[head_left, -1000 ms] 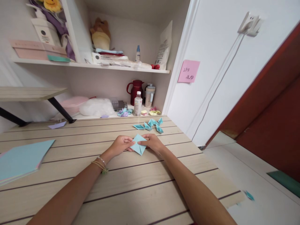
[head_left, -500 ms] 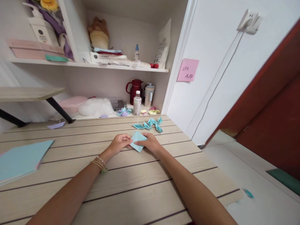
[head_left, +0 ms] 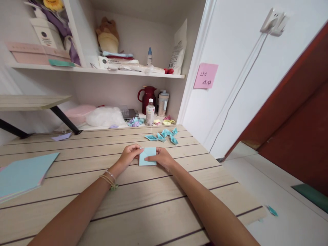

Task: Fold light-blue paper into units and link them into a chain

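A small light-blue square of folded paper [head_left: 149, 153] is held just above the table, its edges roughly level with the view. My left hand [head_left: 130, 155] pinches its left edge near the upper corner, thumb on the front. On the other side my right hand [head_left: 163, 158] grips it, the thumb lying across its face and the fingers behind, partly hidden. Beyond the hands lie several teal folded paper boats [head_left: 161, 137] on the wooden table [head_left: 143, 205].
A stack of coloured paper sheets [head_left: 25, 174] lies at the left. Along the back stand a bottle [head_left: 150, 114], a dark red jug [head_left: 147, 95] and a tumbler [head_left: 163, 104], beside more folded paper pieces [head_left: 135, 122]. One teal piece [head_left: 272, 210] is on the floor at right.
The paper has turned from a diamond position to a square one between my hands. Both hands keep hold of it, and the left thumb now presses near its upper left corner.
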`<state>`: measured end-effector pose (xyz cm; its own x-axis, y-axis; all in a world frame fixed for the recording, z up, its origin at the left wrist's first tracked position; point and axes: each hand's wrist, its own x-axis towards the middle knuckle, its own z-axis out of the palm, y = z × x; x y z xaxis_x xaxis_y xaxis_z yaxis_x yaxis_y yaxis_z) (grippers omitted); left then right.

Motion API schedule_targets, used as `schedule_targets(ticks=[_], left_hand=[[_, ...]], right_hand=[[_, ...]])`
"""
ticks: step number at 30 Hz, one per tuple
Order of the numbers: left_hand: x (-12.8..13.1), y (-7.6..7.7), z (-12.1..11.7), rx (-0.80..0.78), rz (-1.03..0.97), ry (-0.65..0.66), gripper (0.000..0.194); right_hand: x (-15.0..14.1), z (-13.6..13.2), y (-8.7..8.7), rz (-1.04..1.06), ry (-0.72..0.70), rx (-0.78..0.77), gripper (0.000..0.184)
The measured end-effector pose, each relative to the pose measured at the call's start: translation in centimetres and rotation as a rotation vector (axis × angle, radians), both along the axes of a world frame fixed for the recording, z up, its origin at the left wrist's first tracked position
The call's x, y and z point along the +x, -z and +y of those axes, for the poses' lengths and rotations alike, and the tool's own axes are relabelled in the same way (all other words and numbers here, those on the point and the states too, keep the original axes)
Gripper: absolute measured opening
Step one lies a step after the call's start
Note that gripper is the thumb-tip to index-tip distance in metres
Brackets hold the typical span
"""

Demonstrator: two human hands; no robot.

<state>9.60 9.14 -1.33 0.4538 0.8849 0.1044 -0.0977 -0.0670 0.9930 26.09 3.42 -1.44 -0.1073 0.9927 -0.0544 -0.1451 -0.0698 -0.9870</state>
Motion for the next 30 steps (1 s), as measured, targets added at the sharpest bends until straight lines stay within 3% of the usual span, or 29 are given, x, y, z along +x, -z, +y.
schedule_targets(ticks=[5, 9, 13, 17, 21, 26, 30], left_hand=[[0.0, 0.5, 0.2, 0.009, 0.057, -0.042, 0.021], [0.1, 0.7, 0.1, 0.055, 0.158, 0.002, 0.022], [0.0, 0.5, 0.1, 0.065, 0.131, -0.038, 0.021], [-0.1, 0.3, 0.1, 0.046, 0.087, -0.064, 0.022], [0.1, 0.2, 0.0, 0.043, 0.094, -0.047, 0.024], [0.3, 0.2, -0.3, 0.091, 0.101, -0.016, 0.025], [0.0, 0.0, -0.4, 0.074, 0.079, -0.071, 0.040]], right_hand=[[0.7, 0.6, 0.0, 0.109, 0.237, 0.060, 0.035], [1.1, 0.9, 0.0, 0.123, 0.350, 0.131, 0.039], [0.6, 0.8, 0.0, 0.134, 0.327, 0.174, 0.040], [0.2, 0.7, 0.2, 0.113, 0.224, 0.172, 0.029], [0.4, 0.8, 0.2, 0.058, 0.237, 0.138, 0.028], [1.4, 0.7, -0.7, -0.181, 0.253, 0.158, 0.028], [2.1, 0.4, -1.5, -0.409, 0.266, 0.234, 0.028]])
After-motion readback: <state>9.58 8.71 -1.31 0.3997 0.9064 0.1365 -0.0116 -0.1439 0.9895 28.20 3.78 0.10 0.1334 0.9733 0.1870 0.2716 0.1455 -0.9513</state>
